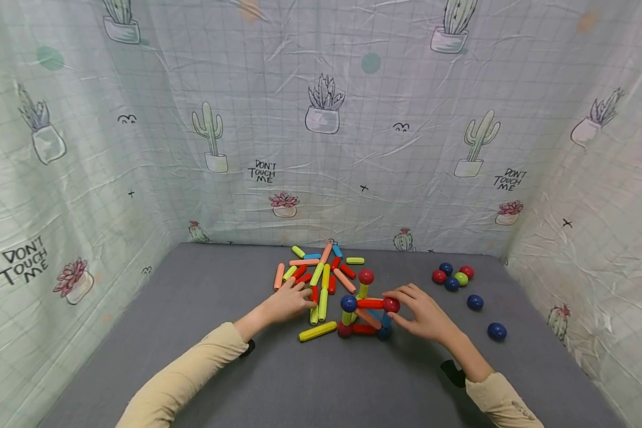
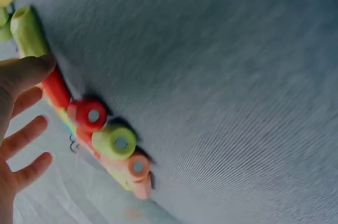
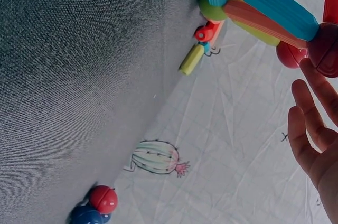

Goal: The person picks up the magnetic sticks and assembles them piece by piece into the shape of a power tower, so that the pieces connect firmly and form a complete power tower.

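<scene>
My right hand [image 1: 421, 314] holds a red ball [image 1: 391, 305] at the upper corner of a frame built from magnetic rods and balls, thumb and index finger on either side of it. A red rod [image 1: 371, 304] joins that ball to a blue ball [image 1: 349, 303]; another red ball [image 1: 366, 276] tops the far corner. In the right wrist view, a light blue rod [image 3: 277, 7] and a pink rod [image 3: 264, 23] run to the held corner. My left hand [image 1: 285, 303] reaches over the rod pile, fingers spread, its thumb overlapping a red rod [image 2: 55, 87] and yellow-green rod [image 2: 29, 31].
Several loose rods lie beyond and left of the frame, among them a pink rod [image 1: 279, 277]. A yellow rod [image 1: 318, 331] lies nearer me. Several balls, including a blue ball [image 1: 496, 331], sit to the right on the grey table [image 1: 321, 386]. A printed curtain [image 1: 321, 166] stands behind.
</scene>
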The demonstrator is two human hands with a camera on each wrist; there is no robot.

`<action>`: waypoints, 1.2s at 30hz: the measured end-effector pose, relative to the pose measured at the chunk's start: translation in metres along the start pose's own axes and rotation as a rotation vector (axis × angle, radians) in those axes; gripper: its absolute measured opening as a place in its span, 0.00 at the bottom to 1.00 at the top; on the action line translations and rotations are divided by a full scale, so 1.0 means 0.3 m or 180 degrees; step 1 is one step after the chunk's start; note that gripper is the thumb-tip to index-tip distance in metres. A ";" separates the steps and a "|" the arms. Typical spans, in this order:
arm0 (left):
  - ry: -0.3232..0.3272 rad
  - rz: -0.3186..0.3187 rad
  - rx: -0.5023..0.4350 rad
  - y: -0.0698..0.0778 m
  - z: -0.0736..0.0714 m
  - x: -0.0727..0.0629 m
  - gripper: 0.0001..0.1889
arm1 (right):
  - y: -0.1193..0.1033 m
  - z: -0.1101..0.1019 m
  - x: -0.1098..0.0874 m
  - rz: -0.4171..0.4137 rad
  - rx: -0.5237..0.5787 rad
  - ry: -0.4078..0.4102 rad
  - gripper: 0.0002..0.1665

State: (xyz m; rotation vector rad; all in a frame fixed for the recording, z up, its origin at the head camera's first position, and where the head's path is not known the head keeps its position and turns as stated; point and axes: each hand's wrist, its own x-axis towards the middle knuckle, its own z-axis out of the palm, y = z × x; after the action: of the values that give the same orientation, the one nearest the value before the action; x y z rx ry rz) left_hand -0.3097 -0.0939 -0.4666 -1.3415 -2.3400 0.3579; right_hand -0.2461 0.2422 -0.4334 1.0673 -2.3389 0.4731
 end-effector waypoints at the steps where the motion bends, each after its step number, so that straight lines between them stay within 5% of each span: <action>1: 0.0054 0.0078 0.0098 0.003 0.007 -0.004 0.10 | 0.002 0.000 -0.001 -0.0001 -0.0008 0.0001 0.23; 6: 0.0272 0.0368 0.0362 0.018 0.023 -0.007 0.09 | 0.008 0.001 -0.001 0.0004 -0.0021 0.0016 0.23; 16: 0.0012 0.0421 0.0751 0.051 0.021 -0.024 0.15 | 0.008 0.005 -0.004 0.0011 -0.0014 -0.0002 0.23; 25: -0.0036 0.0277 0.0614 0.050 0.013 -0.024 0.10 | 0.001 0.007 -0.002 0.0014 0.0013 -0.0017 0.24; 31: 0.0157 0.0119 0.0640 0.018 -0.008 -0.008 0.10 | 0.002 0.008 -0.002 0.0027 0.0002 -0.0015 0.23; 36: 0.0358 -0.0131 0.0310 -0.012 -0.038 0.051 0.09 | -0.001 0.004 -0.002 0.0053 0.0012 -0.0034 0.22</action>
State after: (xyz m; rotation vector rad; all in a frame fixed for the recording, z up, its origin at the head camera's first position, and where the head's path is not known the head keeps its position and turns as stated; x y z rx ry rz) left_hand -0.3137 -0.0823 -0.4517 -1.2340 -2.2249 0.3691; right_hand -0.2459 0.2418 -0.4345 1.0554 -2.3587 0.4792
